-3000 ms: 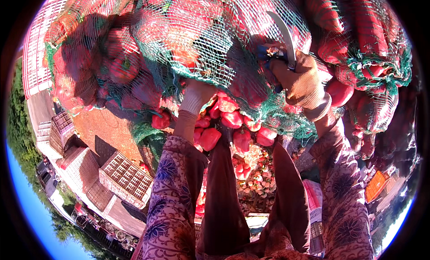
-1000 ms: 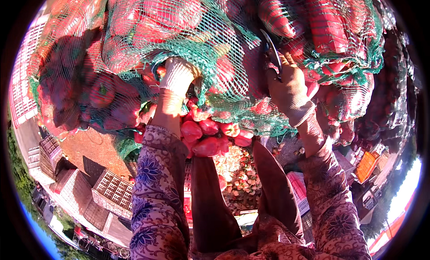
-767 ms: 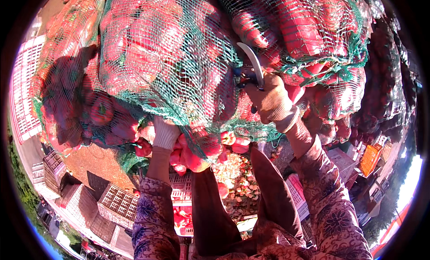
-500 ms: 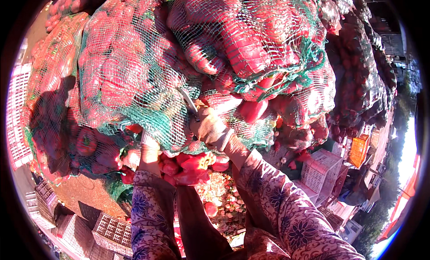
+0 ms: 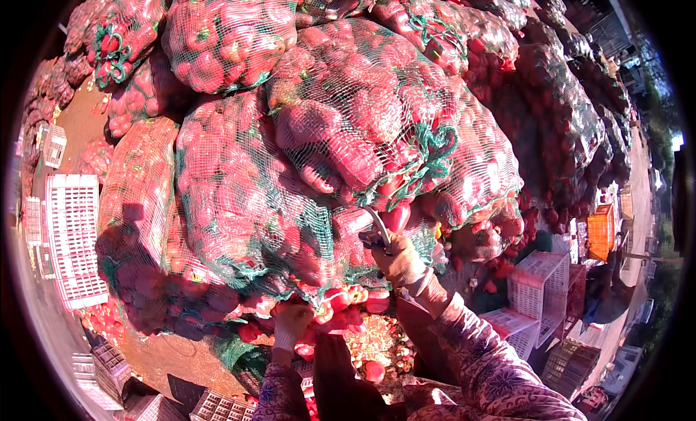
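Note:
A curved knife (image 5: 378,224) is in my gloved right hand (image 5: 403,263), its narrow blade pointing up toward the stacked sacks. The fingers are wrapped round its handle. Lower and to the left, my gloved left hand (image 5: 293,322) is closed at the bottom edge of a green mesh sack (image 5: 239,182) full of red peppers; its fingertips are partly hidden. Loose red peppers (image 5: 341,321) lie just right of that hand, under the sack's lower end. Above the knife rests another mesh sack (image 5: 362,109) of peppers, with a knotted green end (image 5: 428,156).
More filled sacks (image 5: 228,36) are piled behind, and a dark row of them (image 5: 558,109) runs along the right. White plastic crates (image 5: 76,240) stand at the left, with others (image 5: 536,283) at the right near an orange crate (image 5: 600,232). Green netting (image 5: 235,352) lies on the ground.
The view has tilted up, showing more sacks behind. My left hand has come down from under the netting to the sack's lower edge. My right hand still holds the knife, now farther from the left.

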`<state>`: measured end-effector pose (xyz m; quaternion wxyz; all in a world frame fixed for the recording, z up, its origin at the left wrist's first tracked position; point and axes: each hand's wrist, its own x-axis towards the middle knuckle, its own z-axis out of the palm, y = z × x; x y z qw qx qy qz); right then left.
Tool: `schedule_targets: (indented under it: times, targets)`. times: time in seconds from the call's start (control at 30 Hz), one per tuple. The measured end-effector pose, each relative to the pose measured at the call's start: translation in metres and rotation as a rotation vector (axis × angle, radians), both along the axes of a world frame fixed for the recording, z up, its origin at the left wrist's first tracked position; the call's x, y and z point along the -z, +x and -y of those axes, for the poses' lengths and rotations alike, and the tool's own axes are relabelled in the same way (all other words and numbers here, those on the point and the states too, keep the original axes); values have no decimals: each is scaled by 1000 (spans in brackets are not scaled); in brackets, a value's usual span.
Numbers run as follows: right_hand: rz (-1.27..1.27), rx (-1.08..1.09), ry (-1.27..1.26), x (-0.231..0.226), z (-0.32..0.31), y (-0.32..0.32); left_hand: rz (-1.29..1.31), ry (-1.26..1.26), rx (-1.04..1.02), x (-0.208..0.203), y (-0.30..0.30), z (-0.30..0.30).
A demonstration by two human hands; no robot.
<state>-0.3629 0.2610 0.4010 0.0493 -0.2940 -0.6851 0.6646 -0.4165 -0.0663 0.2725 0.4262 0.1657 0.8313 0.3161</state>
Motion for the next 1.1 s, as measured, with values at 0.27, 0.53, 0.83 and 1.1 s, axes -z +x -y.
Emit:
schedule_targets:
  times: [0.27, 0.53, 0.83, 1.1]
  targets:
    - [150, 135, -337, -66, -59, 40, 121, 384, -478, -85, 20, -93]
    - [441, -23, -453, -61, -106, 177, 211, 484, -725, -173, 10, -285]
    - [360, 178, -294, -75, -163, 366, 618, 671, -951, -142, -11, -427]
    - [496, -179, -111, -54, -121, 434, 678, 546, -909, -126, -22, -444]
